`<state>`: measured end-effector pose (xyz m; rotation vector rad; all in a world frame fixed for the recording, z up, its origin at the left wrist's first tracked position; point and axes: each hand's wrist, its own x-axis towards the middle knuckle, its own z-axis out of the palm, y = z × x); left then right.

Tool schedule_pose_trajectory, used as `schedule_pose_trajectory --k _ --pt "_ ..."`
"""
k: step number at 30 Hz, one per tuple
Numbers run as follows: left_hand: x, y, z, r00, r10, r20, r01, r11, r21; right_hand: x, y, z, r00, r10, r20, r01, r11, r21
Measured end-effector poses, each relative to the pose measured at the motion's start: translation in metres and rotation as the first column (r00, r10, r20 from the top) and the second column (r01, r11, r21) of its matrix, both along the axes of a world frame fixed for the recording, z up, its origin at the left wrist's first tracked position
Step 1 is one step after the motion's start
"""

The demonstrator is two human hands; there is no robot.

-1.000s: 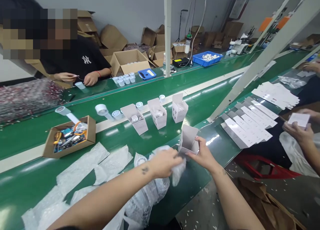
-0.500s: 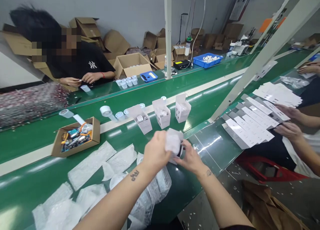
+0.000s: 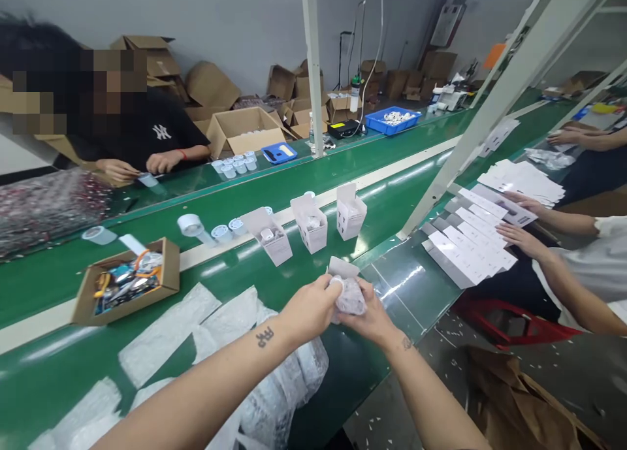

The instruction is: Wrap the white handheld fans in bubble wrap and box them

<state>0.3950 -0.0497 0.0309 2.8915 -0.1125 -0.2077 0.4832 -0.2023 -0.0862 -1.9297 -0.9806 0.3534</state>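
Over the near side of the green belt, my hands hold a small white box [image 3: 342, 267] with its lid flap raised. At its mouth sits a bubble-wrapped bundle [image 3: 351, 297]; whether it is partly inside cannot be seen. My left hand [image 3: 311, 303] is closed at the left, its thumb on the wrap. My right hand [image 3: 372, 314] grips the box from the right, its thumb below the bundle. Beyond them stand three open white boxes, a left one [image 3: 270, 238], a middle one [image 3: 312, 225] and a right one [image 3: 351, 213], each with wrapped contents showing.
Bubble-wrap pouches [image 3: 169, 332] lie at the near left. A cardboard tray [image 3: 169, 267] of tools and white cups [image 3: 190, 225] stand along the belt. A co-worker [image 3: 147, 130] sits opposite; another's hands [image 3: 526, 238] touch flat white cartons [image 3: 473, 244]. A slanted post [image 3: 470, 149] rises at the right.
The wrapped bundle now shows in front of the box's raised flap; my hands have turned the box. My view has shifted slightly right. The right-hand co-worker's hands have moved over the cartons.
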Motion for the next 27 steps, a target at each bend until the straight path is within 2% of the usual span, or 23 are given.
schedule_pose_trajectory --k 2,5,7,9,10,11,12,13,14,15,16,17,19,21,22,23,25,27 --pt "-0.004 0.003 -0.009 0.999 -0.038 0.011 0.038 0.999 0.036 -0.003 0.001 0.000 1.000 -0.006 0.016 0.006 0.999 0.041" --pt "-0.008 0.002 -0.026 0.990 -0.139 0.032 0.129 0.965 0.227 -0.007 0.004 0.007 0.997 0.076 0.009 -0.077 0.993 0.088" --pt "-0.007 0.000 -0.039 0.989 -0.135 0.058 0.106 0.930 0.353 -0.003 0.002 0.016 0.986 0.157 -0.057 -0.152 0.985 0.083" --pt "-0.006 0.000 -0.048 0.986 -0.143 0.088 0.097 0.913 0.396 0.015 -0.006 0.025 0.967 0.224 -0.122 -0.217 0.974 0.067" --pt "-0.006 0.001 -0.051 0.984 -0.149 0.099 0.100 0.915 0.390 0.030 -0.013 0.029 0.978 0.174 -0.119 -0.169 0.984 0.046" --pt "-0.007 0.002 -0.052 0.982 -0.157 0.105 0.108 0.922 0.371 0.050 -0.023 0.032 0.997 0.041 -0.067 -0.041 0.999 -0.006" --pt "-0.010 0.005 -0.051 0.981 -0.162 0.110 0.116 0.932 0.343 0.072 -0.034 0.035 0.988 -0.154 0.021 0.155 0.986 -0.056" --pt "-0.016 0.008 -0.049 0.980 -0.156 0.127 0.110 0.944 0.312 0.096 -0.047 0.036 0.909 -0.383 0.162 0.403 0.908 -0.113" --pt "-0.023 0.012 -0.045 0.977 -0.138 0.161 0.090 0.957 0.277 0.120 -0.061 0.035 0.792 -0.522 0.318 0.592 0.785 -0.184" --pt "-0.032 0.019 -0.038 0.970 -0.116 0.214 0.064 0.970 0.235 0.142 -0.074 0.034 0.729 -0.572 0.376 0.669 0.711 -0.215" --pt "-0.042 0.028 -0.030 0.956 -0.084 0.280 0.032 0.982 0.185 0.160 -0.085 0.031 0.705 -0.576 0.414 0.700 0.661 -0.271" --pt "-0.054 0.040 -0.021 0.937 -0.044 0.347 0.000 0.992 0.125 0.175 -0.095 0.027 0.720 -0.545 0.430 0.689 0.634 -0.351" --pt "-0.078 0.072 0.001 0.898 0.062 0.436 -0.062 0.998 -0.013 0.189 -0.107 0.015 0.805 -0.419 0.421 0.594 0.588 -0.550" --pt "-0.102 0.113 0.022 0.876 0.193 0.442 -0.156 0.980 -0.119 0.187 -0.111 0.000 0.858 -0.326 0.396 0.513 0.559 -0.651" --pt "-0.112 0.135 0.030 0.867 0.266 0.422 -0.230 0.964 -0.134 0.181 -0.112 -0.007 0.871 -0.288 0.399 0.491 0.556 -0.671" --pt "-0.120 0.158 0.037 0.851 0.341 0.399 -0.324 0.939 -0.111 0.175 -0.113 -0.014 0.873 -0.241 0.424 0.483 0.552 -0.680" --pt "-0.126 0.198 0.040 0.814 0.468 0.345 -0.505 0.863 0.019 0.159 -0.112 -0.024 0.852 -0.068 0.518 0.468 0.540 -0.699" --pt "-0.119 0.229 0.029 0.794 0.541 0.277 -0.596 0.784 0.176 0.144 -0.108 -0.024 0.813 0.072 0.578 0.458 0.534 -0.710"
